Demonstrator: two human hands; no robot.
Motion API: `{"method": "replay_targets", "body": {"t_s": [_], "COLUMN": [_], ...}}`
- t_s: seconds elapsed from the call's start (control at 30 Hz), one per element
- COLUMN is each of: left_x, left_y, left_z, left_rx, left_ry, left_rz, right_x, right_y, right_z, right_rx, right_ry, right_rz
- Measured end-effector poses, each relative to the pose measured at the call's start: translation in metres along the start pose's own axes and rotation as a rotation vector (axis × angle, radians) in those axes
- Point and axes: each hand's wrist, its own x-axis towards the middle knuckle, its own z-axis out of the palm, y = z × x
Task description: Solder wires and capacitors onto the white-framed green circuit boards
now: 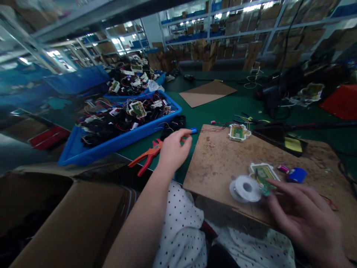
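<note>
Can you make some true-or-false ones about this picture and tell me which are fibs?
1. The spool is on the brown board. True.
2. The pliers are blue. False: they are red and orange.
3. The cardboard sheet lies on the green table. True.
4. The spool is nearer the left hand. False: the right hand is nearer.
5. The front tray is empty. False: it is heaped with parts.

Spool (pixel 241 190) lies left of, perhaps touching, the board (pixel 264 175).
</note>
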Motion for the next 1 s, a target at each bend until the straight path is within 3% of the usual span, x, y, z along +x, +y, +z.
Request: {"method": "replay_targets", "body": {"t_s": [0.1,0.17,0.33,0.5,0.6,0.67,0.77,0.87,1.0], "left_x": [0.008,0.012,0.019,-0.005,-0.037,-0.061,-0.091,-0.11,-0.12], "left_y": [-0.038,-0.054,-0.067,-0.032,0.003,0.025,0.049,0.064,0.071], "left_z": [-0.007,-0.006,0.002,-0.016,-0.02,-0.015,-0.006,-0.001,0.0], "left_rx": [0.19,0.287,0.422,0.464,0.436,0.404,0.357,0.356,0.403], "left_ry": [0.111,0.113,0.049,0.187,0.26,0.342,0.378,0.443,0.49], "left_rz": [-0.167,-0.229,-0.306,-0.216,-0.119,0.035,0.227,0.342,0.367], "right_x": [0.003,0.005,0.004,0.001,0.019,0.041,0.073,0.091,0.092], "right_y": [-0.003,-0.003,0.0,-0.008,-0.036,-0.061,-0.095,-0.113,-0.12], "right_z": [-0.004,-0.005,-0.004,-0.008,-0.011,-0.009,0.0,0.011,0.017], "right_rx": [0.015,0.035,0.077,0.019,0.083,0.159,0.204,0.241,0.274], "right_ry": [0.064,0.097,0.171,0.368,0.27,0.183,0.139,0.041,-0.038], "right_rz": [0.051,0.115,0.197,0.079,-0.024,-0.055,-0.038,0.044,0.182]}}
